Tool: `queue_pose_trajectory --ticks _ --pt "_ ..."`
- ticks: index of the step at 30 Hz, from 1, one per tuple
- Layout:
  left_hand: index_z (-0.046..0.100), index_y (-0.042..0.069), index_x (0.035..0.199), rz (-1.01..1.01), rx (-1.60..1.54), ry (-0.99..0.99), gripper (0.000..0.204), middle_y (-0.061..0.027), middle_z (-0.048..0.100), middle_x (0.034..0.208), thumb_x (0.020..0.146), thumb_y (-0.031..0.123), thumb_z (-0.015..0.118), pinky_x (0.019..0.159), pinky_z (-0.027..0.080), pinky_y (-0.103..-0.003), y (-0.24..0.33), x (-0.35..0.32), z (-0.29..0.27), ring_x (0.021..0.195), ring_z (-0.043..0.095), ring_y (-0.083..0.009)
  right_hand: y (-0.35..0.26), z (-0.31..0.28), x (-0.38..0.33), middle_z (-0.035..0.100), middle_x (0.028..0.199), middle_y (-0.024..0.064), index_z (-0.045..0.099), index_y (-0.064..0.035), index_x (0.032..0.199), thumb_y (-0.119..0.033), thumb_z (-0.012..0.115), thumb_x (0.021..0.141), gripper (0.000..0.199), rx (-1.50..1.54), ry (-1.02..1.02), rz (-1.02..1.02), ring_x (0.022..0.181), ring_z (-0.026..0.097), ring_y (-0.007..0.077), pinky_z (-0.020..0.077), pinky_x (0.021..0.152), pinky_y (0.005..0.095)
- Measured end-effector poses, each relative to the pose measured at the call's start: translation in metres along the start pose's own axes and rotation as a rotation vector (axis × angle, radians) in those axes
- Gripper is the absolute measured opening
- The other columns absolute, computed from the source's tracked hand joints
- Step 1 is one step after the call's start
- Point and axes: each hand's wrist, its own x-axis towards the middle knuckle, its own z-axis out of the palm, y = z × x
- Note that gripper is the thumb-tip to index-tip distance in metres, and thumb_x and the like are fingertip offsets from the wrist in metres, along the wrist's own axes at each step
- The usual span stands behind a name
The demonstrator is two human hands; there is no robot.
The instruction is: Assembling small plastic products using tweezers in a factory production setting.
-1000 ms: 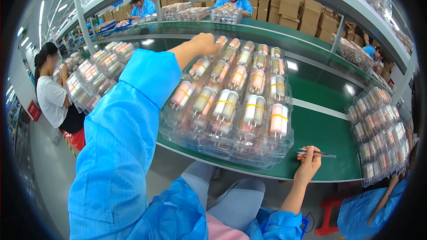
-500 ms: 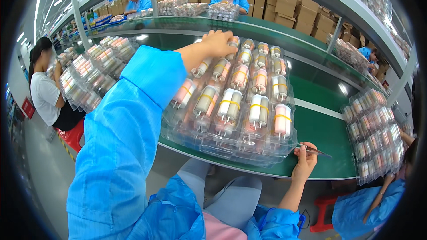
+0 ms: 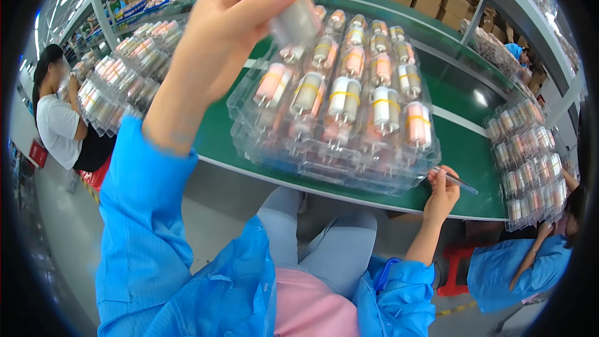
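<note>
While the blurred grey-and-white cylindrical bundle is held up, covering the view of the far left corner of the stacked clear plastic trays, the left hand has its grip wrapped around it. Pink, white and grey cylinders in yellow bands sit in rows in the top tray. Just beside the near right corner, the right hand keeps a narrow grip on slim metal tweezers, over the smooth green table.
</note>
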Motion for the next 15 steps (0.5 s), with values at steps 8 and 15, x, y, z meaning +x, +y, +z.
queue_pose_trajectory --ticks 8,15 --pt "0.049 -0.002 0.104 -0.443 -0.535 0.127 0.041 -0.0136 0.052 0.093 0.076 0.018 0.07 0.063 0.056 -0.039 -0.011 -0.176 0.063 0.074 0.061 -0.0231 -0.017 0.013 -0.088 0.062 0.087 0.0095 0.061 0.0045 0.1 -0.01 0.061 0.09 0.018 -0.362 0.032 -0.1 0.075 0.06 0.0111 0.0485 0.067 0.0207" --pt "0.05 -0.001 0.111 -0.369 -0.144 0.008 0.042 -0.0058 0.063 0.084 0.074 -0.006 0.069 0.066 0.048 -0.021 -0.054 -0.196 0.091 0.075 0.059 -0.007 -0.032 0.011 -0.105 0.064 0.083 0.0088 0.063 0.0045 0.1 -0.011 0.063 0.089 0.019 -0.534 0.069 -0.162 0.073 0.058 0.0102 0.0476 0.067 0.0218"
